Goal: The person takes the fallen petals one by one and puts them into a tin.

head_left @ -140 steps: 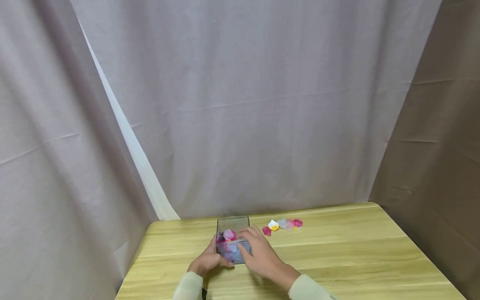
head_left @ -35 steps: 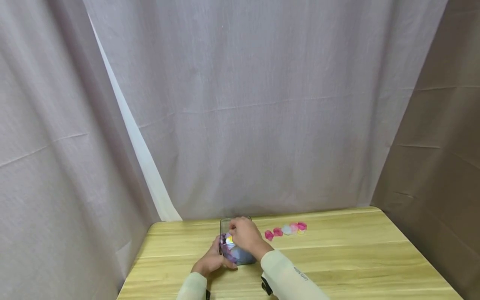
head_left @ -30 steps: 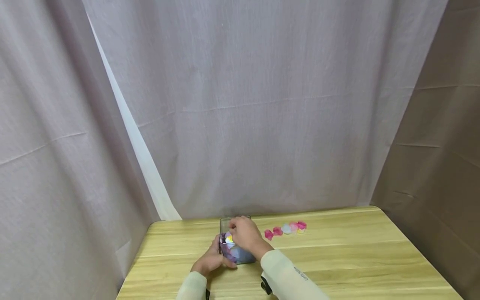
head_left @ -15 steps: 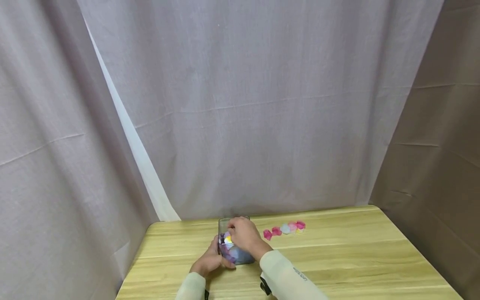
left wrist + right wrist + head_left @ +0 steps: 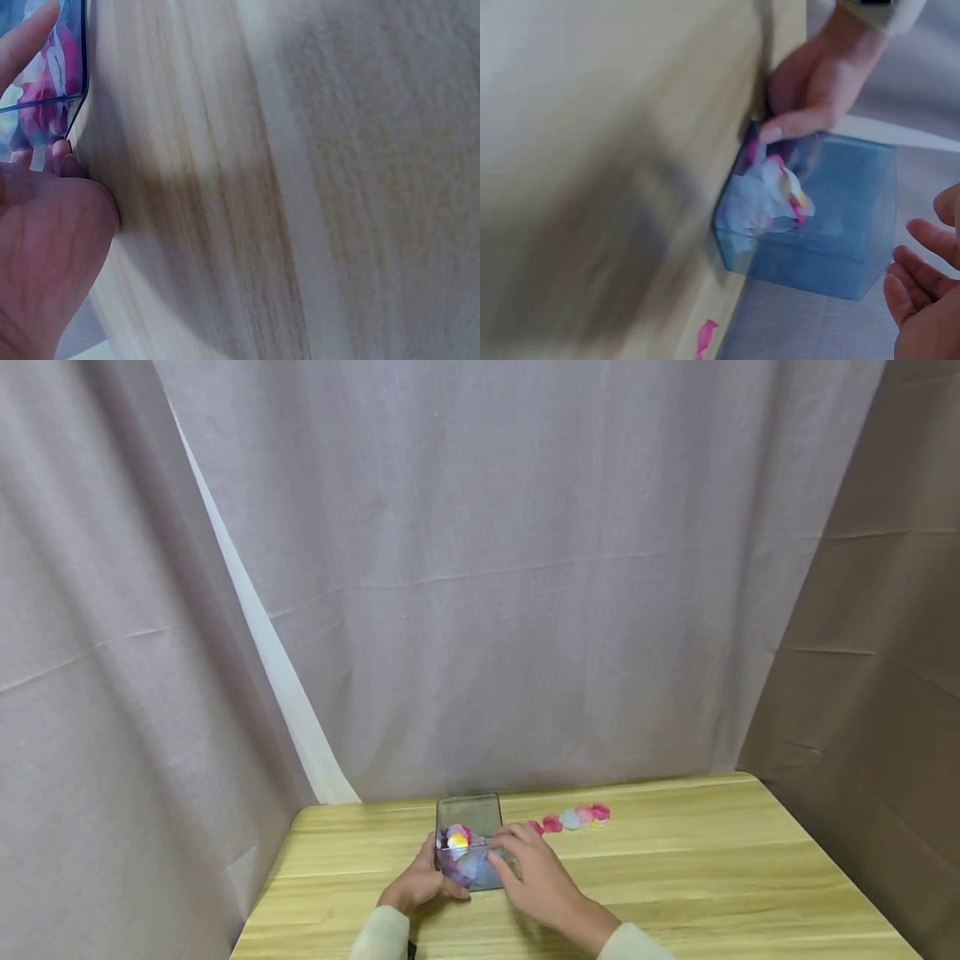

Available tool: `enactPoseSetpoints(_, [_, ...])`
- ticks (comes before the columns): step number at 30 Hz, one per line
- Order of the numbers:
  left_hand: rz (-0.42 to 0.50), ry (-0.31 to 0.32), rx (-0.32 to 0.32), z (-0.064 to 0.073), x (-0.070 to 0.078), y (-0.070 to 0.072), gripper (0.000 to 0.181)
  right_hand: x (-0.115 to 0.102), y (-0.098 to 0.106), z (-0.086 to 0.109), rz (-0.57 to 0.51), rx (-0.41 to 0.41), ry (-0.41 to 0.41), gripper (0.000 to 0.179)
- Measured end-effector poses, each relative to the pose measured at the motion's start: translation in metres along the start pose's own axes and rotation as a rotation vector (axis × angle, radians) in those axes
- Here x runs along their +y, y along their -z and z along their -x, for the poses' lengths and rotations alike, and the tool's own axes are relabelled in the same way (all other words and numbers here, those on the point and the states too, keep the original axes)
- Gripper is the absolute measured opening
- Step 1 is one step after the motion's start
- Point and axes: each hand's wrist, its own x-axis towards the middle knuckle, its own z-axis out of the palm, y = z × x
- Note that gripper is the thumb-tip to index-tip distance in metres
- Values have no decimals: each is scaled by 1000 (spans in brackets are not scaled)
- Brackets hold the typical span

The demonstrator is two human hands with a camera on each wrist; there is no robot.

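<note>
A see-through grey-blue plastic box [image 5: 480,812] stands on the wooden table, its top uncovered. Inside lie several fake flower petals [image 5: 458,843], a white and yellow one on top. My left hand [image 5: 420,881] holds the box at its left side, thumb across the front and fingers along the side. My right hand [image 5: 536,877] is at the box's right side, overlapping its edge in the head view. In the right wrist view, the right hand's fingers [image 5: 919,274] are loosely bent beside the rim, with nothing visible between them.
To the right of the box, a short row of loose petals [image 5: 570,819] in magenta, pink, pale blue and yellow lies on the table [image 5: 712,860]. The right hand partly covers its near end. Grey curtains [image 5: 540,610] hang behind and at both sides.
My right hand has come out of the box and moved right and toward me. The white and yellow petal, earlier in the table row, is now in the box. The left hand has stayed put.
</note>
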Motion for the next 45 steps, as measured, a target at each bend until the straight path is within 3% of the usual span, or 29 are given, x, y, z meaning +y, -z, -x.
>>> enactPoseSetpoints(3, [-3,-4,6,0,0,1,121,2,5,17,17,19,34,12])
enactPoseSetpoints(7, [12,-7,4,1,0,1,122,12,2,24,19,83,38,12])
enactPoseSetpoints(14, [45,0,0,1,1,5,123,55,-21,2,51,129,-119,16])
enactPoseSetpoints(18, [40,-9,5,0,2,8,119,84,-32,-19,130,67,-138,16])
enactPoseSetpoints(23, [40,0,6,2,2,8,120,108,-37,-36,184,-73,-228,13])
enactPoseSetpoints(27, [41,1,2,3,2,6,121,122,-38,-41,187,-101,-255,5])
enactPoseSetpoints(35, [42,13,-4,4,6,1,122,136,-35,-38,246,-84,-213,20])
enactPoseSetpoints(45, [45,52,12,1,0,2,136,126,-24,-43,78,-15,-316,10])
